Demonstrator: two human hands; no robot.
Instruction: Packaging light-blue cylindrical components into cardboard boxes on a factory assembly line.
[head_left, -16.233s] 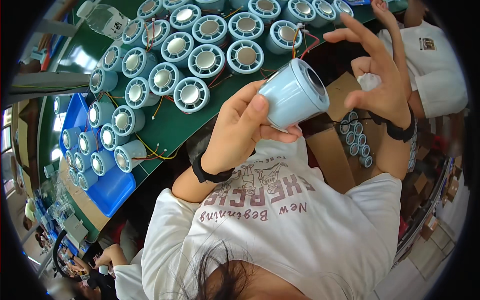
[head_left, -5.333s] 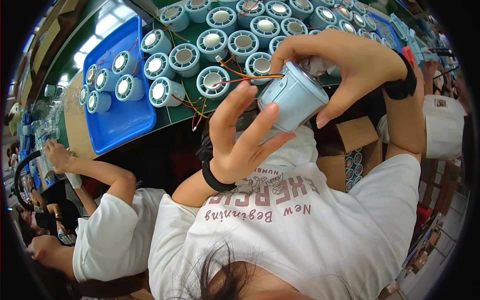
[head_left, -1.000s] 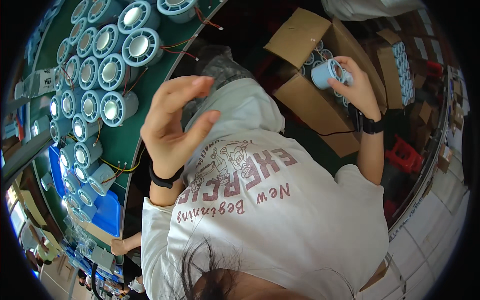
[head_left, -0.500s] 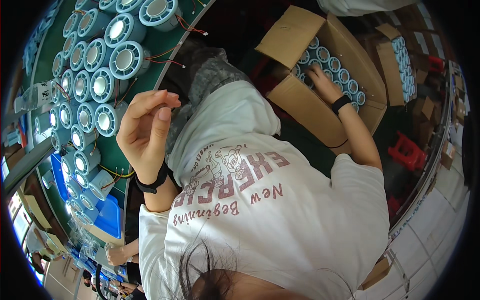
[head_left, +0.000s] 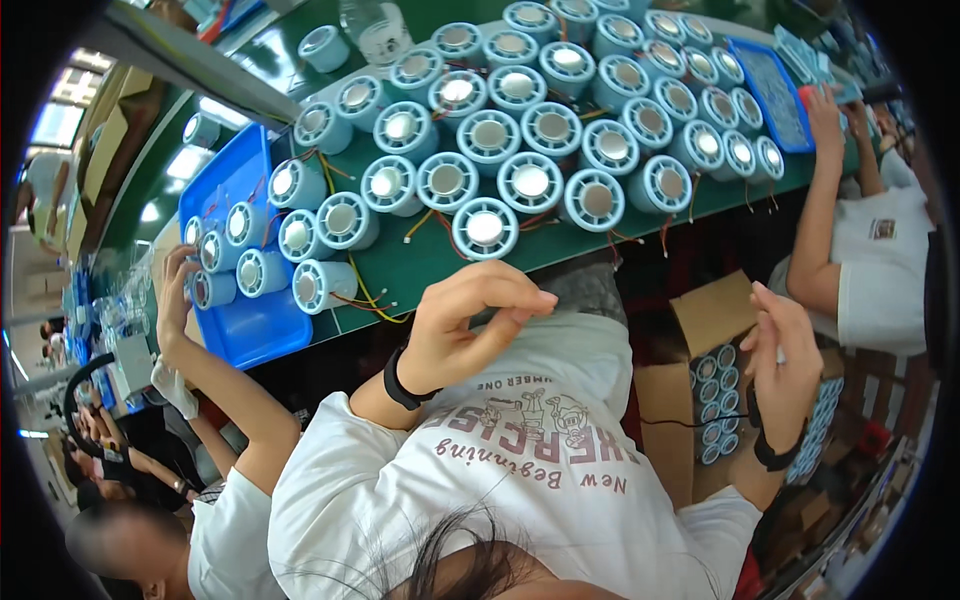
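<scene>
My left hand [head_left: 475, 318], a black band on its wrist, hovers by the near edge of the green table [head_left: 560, 262]. Its fingers curve loosely toward the thumb, and nothing shows between them. Just beyond it stands a light-blue cylindrical unit [head_left: 486, 228] with a slotted rim and a silver disc on top. My right hand [head_left: 785, 345] is raised above an open cardboard carton [head_left: 665, 395], fingers bent and apart from the thumb, holding nothing visible. Rows of similar blue units [head_left: 712, 410] sit inside that carton. Thin wires with small white plugs trail from several table units.
Many more blue units crowd the table. A blue tray [head_left: 255, 335] holds several at the left, where a co-worker's hand [head_left: 178, 290] touches them. Another blue tray [head_left: 770, 95] lies at the far right near a second person's arm [head_left: 822, 160]. A clear plastic bottle [head_left: 378, 35] stands behind.
The view has swung round toward the table. My right hand has come up out of the carton, visibly empty. My left hand stays raised, its fingers loosely curled.
</scene>
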